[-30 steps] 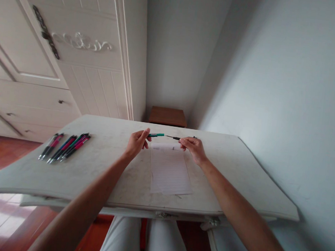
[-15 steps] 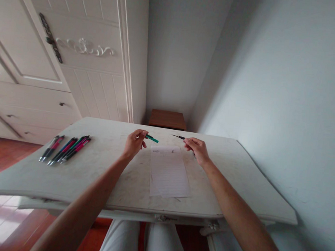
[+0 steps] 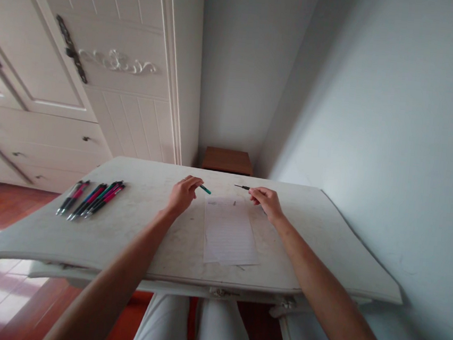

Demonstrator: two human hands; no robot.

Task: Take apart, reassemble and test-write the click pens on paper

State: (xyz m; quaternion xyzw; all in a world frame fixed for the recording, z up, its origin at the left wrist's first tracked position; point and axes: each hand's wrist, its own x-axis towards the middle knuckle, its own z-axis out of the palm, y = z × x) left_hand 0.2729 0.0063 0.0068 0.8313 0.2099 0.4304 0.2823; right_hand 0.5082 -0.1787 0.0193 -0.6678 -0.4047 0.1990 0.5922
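Above the table's far part, my left hand (image 3: 184, 193) is closed on a green pen barrel (image 3: 205, 189), whose end points right and slightly down. Opposite it, my right hand (image 3: 266, 201) pinches the black lower part of a pen (image 3: 244, 187), with a thin dark refill poking out leftward. A gap separates the two pen parts. Between and below my hands lies a lined sheet of paper (image 3: 231, 240). Small dark bits, too small to name, rest near its top edge. My fingers partly hide both pen parts.
Several pens (image 3: 95, 199) with pink, blue, green and black barrels lie side by side on the left of the white table (image 3: 306, 252). A wall stands close on the right, a white wardrobe (image 3: 127, 75) behind left, a brown wooden box (image 3: 228, 160) beyond the far edge.
My left hand has turned more palm-down over the green barrel, so less of it shows. My right hand and its pen part have hardly moved. The view has shifted slightly.
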